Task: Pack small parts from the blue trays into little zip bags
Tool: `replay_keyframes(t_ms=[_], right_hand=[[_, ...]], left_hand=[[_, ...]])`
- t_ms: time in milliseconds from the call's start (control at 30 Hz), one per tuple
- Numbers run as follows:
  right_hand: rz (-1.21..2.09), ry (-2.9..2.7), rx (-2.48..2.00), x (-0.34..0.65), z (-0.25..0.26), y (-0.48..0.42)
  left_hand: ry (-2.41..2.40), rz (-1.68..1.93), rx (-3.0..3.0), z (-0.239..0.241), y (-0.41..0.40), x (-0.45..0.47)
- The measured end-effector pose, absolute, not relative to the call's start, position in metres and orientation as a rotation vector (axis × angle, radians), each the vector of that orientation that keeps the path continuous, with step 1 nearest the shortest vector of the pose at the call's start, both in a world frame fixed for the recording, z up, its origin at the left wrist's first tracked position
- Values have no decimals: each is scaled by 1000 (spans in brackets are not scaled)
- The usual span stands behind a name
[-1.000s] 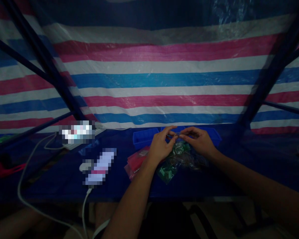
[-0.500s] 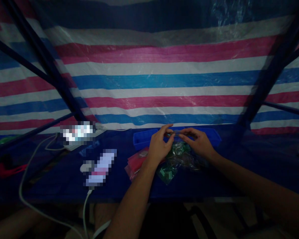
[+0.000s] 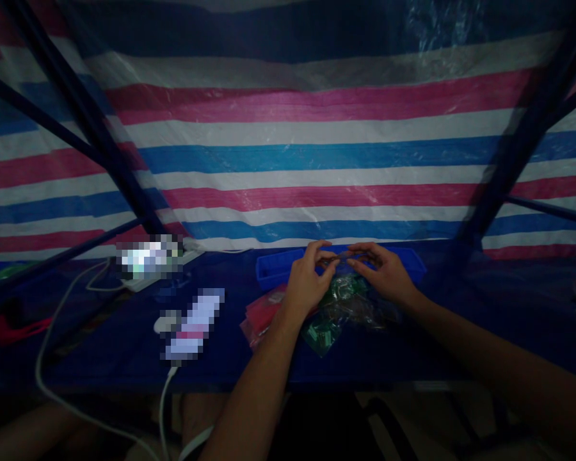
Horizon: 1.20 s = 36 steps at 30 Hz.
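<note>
My left hand (image 3: 306,276) and my right hand (image 3: 383,270) meet over the dark blue table, fingertips pinched together on a small thin part (image 3: 342,257) too dim to name. Both hands hover just in front of a long blue tray (image 3: 273,266). Under them lies a heap of clear bags with green pieces (image 3: 338,307). A red bag (image 3: 262,314) lies beside my left wrist.
A striped pink, white and blue tarp (image 3: 288,147) hangs behind the table, crossed by dark poles (image 3: 81,109). At the left lie a power strip (image 3: 148,259), a blurred flat device (image 3: 192,323) with a white cable (image 3: 52,333), and a red tool (image 3: 12,326).
Both hands have stayed in place over the bags. The fingers shifted slightly around the small part and the hands rose a little toward the tray.
</note>
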State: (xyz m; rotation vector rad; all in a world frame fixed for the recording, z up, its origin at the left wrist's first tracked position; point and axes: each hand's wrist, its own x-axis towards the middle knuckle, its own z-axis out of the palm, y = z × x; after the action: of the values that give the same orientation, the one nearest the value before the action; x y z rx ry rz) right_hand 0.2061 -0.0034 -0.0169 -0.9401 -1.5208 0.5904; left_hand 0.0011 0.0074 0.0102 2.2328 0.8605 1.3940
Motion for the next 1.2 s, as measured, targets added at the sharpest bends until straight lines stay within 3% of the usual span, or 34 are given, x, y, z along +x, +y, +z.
replay_keyframes(t_ms=[267,533,633,1200], right_hand=[[491,-1567,-967,215,-11,-2],[-336,-1648,-1212,266,9,7],[-453,-1787,-1297,277,4,17],[35,-2174,-1039,231,-19,8]], left_hand=[[762,1358,2189,7,9,3],[910,1262,2542,-2,16,-1],[927,1169,2609,-3,16,-2],[936,1004,2646,-6,17,-1]])
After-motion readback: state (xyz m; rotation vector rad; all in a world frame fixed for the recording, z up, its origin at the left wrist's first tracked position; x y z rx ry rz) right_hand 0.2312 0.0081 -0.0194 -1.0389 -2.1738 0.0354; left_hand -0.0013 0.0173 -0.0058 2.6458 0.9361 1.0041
